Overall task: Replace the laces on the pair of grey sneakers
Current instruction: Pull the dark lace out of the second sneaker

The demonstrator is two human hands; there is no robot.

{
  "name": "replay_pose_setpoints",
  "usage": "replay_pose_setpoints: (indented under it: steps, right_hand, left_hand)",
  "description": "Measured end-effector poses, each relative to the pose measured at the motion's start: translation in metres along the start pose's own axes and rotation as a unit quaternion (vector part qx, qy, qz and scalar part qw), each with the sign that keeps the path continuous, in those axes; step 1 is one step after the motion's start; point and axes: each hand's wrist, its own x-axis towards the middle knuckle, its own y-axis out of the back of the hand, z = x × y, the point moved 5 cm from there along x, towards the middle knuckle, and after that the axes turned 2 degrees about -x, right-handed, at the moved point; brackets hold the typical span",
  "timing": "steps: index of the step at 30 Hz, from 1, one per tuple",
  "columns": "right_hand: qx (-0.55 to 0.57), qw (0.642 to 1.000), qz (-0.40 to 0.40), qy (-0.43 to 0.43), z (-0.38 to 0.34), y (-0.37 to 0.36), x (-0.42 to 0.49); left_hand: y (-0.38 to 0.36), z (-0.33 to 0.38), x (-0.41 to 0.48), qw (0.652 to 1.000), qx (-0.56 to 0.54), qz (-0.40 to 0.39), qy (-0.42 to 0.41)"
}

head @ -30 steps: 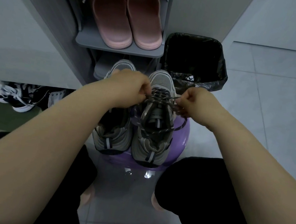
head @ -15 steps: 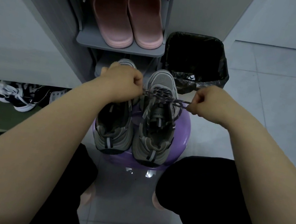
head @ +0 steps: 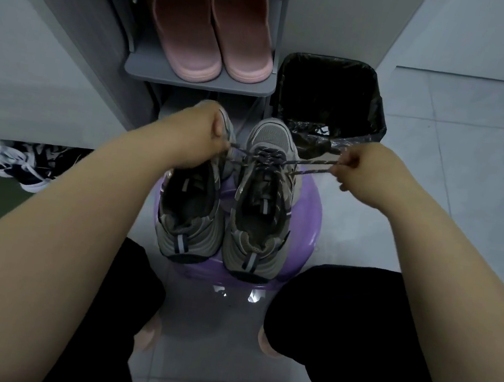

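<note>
Two grey sneakers stand side by side on a purple stool (head: 305, 218), heels towards me. The right sneaker (head: 262, 212) carries a dark speckled lace (head: 310, 163) crossed through its front eyelets. My left hand (head: 196, 136) pinches one end of that lace above the left sneaker (head: 191, 214) and hides that shoe's toe. Out to the right, past the shoe's side, my right hand (head: 362, 166) pinches the other lace end. The lace runs taut between both hands.
A grey shoe rack (head: 198, 79) with pink slippers (head: 210, 24) stands just behind the stool. A black-lined bin (head: 329, 101) sits at the back right. Black-and-white shoes (head: 19, 162) lie on the floor at the left. My knees flank the stool.
Both hands have drawn apart, the right one moving well to the right, and the lace has pulled out straight and tight across the right sneaker.
</note>
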Motion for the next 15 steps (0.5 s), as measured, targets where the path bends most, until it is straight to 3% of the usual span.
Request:
replay_pose_setpoints:
  steps: [4,8,12,15]
  right_hand:
    - [0.251,0.967,-0.044,-0.011,-0.013,-0.024,-0.007]
    - [0.361,0.929,-0.082,-0.017,-0.027,-0.041,-0.015]
    - [0.409,0.91,-0.061,-0.025,-0.03,-0.046,-0.014]
    - [0.365,0.93,-0.033,0.009,-0.03,-0.04,-0.009]
  left_hand:
    - [-0.01,0.002,-0.004,0.998,-0.004,-0.049,-0.03]
    - [-0.015,0.008,-0.004,0.999,-0.001,-0.028,-0.032]
    - [-0.021,0.002,0.0,0.999,-0.003,-0.035,-0.03]
    - [-0.018,-0.002,0.001,0.999,0.033,-0.037,0.002]
